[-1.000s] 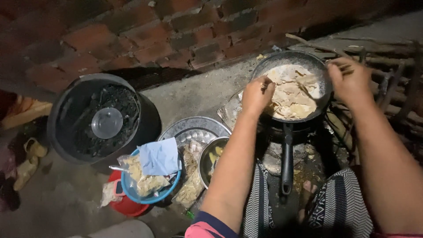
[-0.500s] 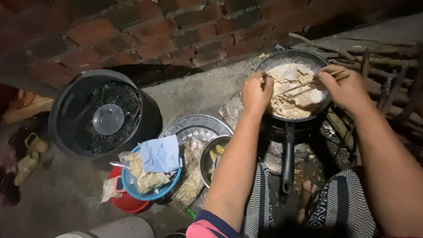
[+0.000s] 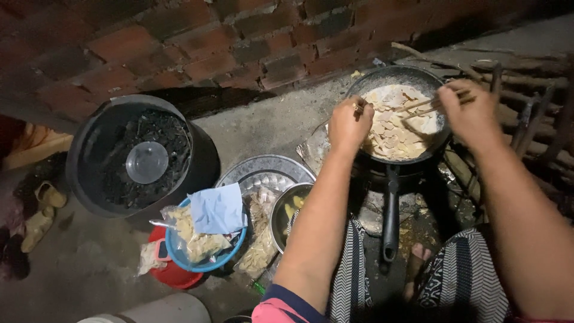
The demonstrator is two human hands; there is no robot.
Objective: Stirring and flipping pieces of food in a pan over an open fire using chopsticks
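Observation:
A black frying pan (image 3: 393,79) full of pale flat chips (image 3: 394,131) sits on a low stove, its long handle (image 3: 391,215) pointing toward me. My left hand (image 3: 348,124) is closed over the pan's near-left rim, pinching a small piece of the food. My right hand (image 3: 470,113) hovers above the pan's right side and grips wooden chopsticks (image 3: 431,104), whose tips reach into the chips.
A black bucket (image 3: 133,157) holding charcoal and a clear lid stands at left. A blue bowl (image 3: 202,236) with chips and a blue cloth rests on a red container. A metal tray (image 3: 266,173) and steel bowl (image 3: 288,206) lie beside it. Firewood (image 3: 526,78) is stacked at right, brick wall (image 3: 239,48) behind.
The view has shifted slightly. My right hand has moved the chopsticks across the chips in the pan; my left hand stays at the pan's left rim.

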